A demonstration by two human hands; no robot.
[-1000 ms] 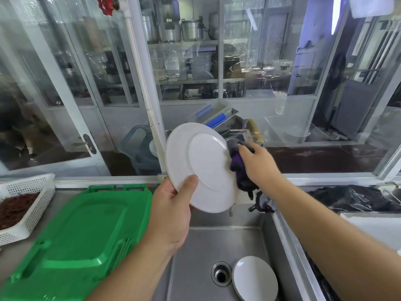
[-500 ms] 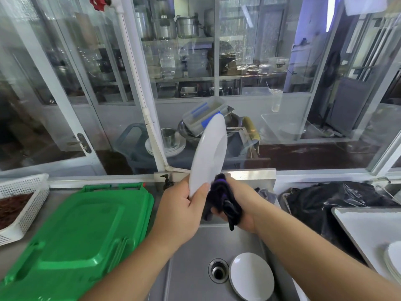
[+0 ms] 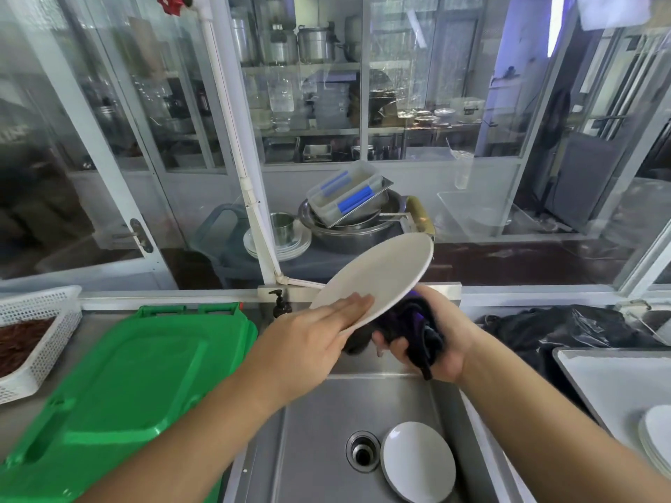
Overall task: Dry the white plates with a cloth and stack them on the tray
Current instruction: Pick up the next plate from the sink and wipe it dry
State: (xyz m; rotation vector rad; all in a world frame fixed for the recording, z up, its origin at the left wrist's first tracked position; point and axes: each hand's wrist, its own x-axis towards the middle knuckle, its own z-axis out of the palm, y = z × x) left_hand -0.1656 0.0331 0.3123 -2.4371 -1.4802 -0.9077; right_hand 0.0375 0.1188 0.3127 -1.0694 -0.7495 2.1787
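Two hands work over a steel sink (image 3: 319,430) whose basin holds one white plate (image 3: 417,462) lying beside the drain (image 3: 362,451). Left of the sink lies a green plastic lid (image 3: 120,386), and at the far left a white perforated basket (image 3: 40,321) holds a brown, shredded-looking mass. At the right edge a white tray (image 3: 610,379) carries a small stack of plates (image 3: 657,441), only partly in view. Above the basin, a tilted white plate (image 3: 385,277) is held up: the left hand (image 3: 308,343) lies nearly flat, fingers stretched across its upper face. The right hand (image 3: 432,339) is curled beneath the plate's lower edge, clutching a bunched dark purple cloth (image 3: 410,328) against it.
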